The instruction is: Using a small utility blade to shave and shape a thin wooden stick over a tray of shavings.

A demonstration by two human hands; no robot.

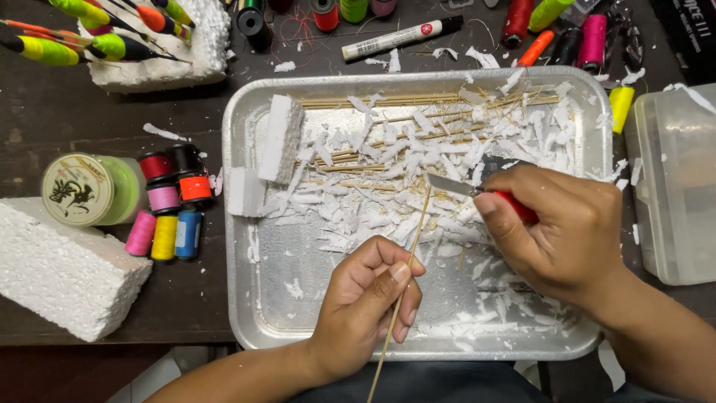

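Note:
My left hand point(369, 298) pinches a thin bamboo stick point(418, 235) that runs up and away over a metal tray point(246, 246). My right hand point(556, 227) grips a red-handled knife point(455, 185), its blade touching the upper end of the stick. White foam shavings point(388, 186) cover much of the tray. More bamboo sticks point(373, 101) lie along the tray's far side, and a foam piece point(281, 138) rests at its upper left.
A large foam block point(63, 269) lies at left, beside small thread spools point(168, 205) and a spool of line point(89, 189). Painted floats point(97, 33) stick in foam at top left. A white marker point(399, 37) and a clear plastic box point(675, 179) are nearby.

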